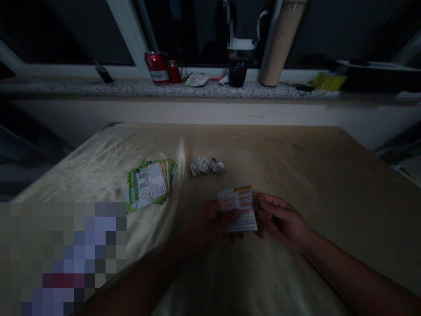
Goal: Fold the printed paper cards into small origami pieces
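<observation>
Both of my hands hold one small printed paper leaflet [239, 207], white with orange print, just above the tan table [312, 175]. My left hand [213, 224] pinches its left edge with thumb on top. My right hand [279, 218] curls its fingers against the right edge. A fanned pile of green leaflets [149, 184] lies to the left on the table. Two or three small folded or crumpled paper pieces [207, 166] lie just beyond the held leaflet.
A stone window ledge [98, 89] runs along the back with a red can [157, 67], a smaller red tin [173, 71], a dark cup with a lid [238, 62], a cardboard tube [279, 44] and yellow packaging [329, 80]. A blurred patch covers the lower left.
</observation>
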Motion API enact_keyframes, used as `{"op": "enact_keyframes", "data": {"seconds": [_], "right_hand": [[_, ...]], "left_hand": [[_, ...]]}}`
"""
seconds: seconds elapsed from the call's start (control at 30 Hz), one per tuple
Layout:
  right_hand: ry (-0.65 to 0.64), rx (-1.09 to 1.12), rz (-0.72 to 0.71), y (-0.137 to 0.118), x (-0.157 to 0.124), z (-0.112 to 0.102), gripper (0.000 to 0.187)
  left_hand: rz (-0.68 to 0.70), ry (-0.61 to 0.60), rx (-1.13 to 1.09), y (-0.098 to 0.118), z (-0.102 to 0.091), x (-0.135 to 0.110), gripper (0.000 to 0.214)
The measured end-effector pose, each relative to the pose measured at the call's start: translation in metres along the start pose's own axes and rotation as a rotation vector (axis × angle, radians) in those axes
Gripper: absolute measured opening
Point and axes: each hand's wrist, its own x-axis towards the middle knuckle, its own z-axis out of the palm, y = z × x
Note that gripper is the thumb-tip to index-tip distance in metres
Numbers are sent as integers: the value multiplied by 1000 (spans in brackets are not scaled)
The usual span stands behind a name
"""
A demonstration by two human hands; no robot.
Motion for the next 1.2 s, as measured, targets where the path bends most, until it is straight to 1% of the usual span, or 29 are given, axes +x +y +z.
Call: {"op": "enact_keyframes", "data": {"seconds": [0.17, 0.37, 0.6, 0.8, 0.97, 1.2], "right_hand": [[10, -12, 1, 1, 0, -1, 29], [26, -31, -7, 0, 1, 2, 31], [50, -59, -26, -1, 1, 2, 26], [42, -68, -45, -1, 1, 1, 26], [50, -71, -40, 0, 1, 1, 27], [51, -74, -40, 0, 1, 1, 25]], "left_hand": [[-5, -1, -1, -2, -1, 0, 37], [-6, 0, -2, 0, -1, -1, 41], [0, 13, -8, -2, -2, -1, 40], [-1, -2, -56, 0, -2, -1, 39], [-11, -25, -57, 1, -3, -2, 35], [-10, -12, -59, 0, -3, -1, 37]]}}
